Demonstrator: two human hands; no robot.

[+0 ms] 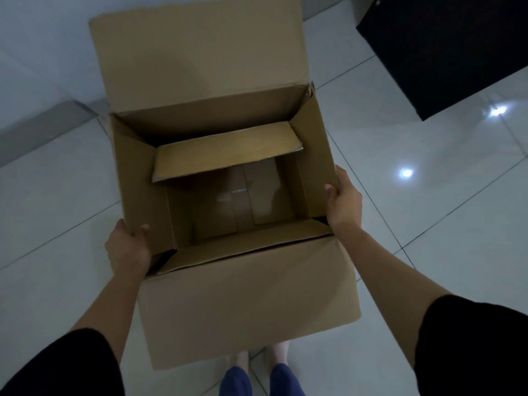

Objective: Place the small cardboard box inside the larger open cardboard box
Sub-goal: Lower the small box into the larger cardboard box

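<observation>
The large open cardboard box (248,304) stands upright on the floor in front of me. Its far flap points up and away, and its near flap hangs down toward me. Inside the opening lies a lighter cardboard flap (225,151) over a narrower, deep cavity with a taped bottom seam (238,192). I cannot tell whether these inner walls belong to a small box nested inside. My left hand (128,247) grips the box's left side edge near the front corner. My right hand (343,201) grips the right side edge, thumb over the rim.
Glossy white floor tiles (428,195) surround the box, with light glints at the right. A black flat object (445,52) lies at the top right. A grey ledge (43,121) runs along the left. My feet and blue trouser legs (257,378) are just below the box.
</observation>
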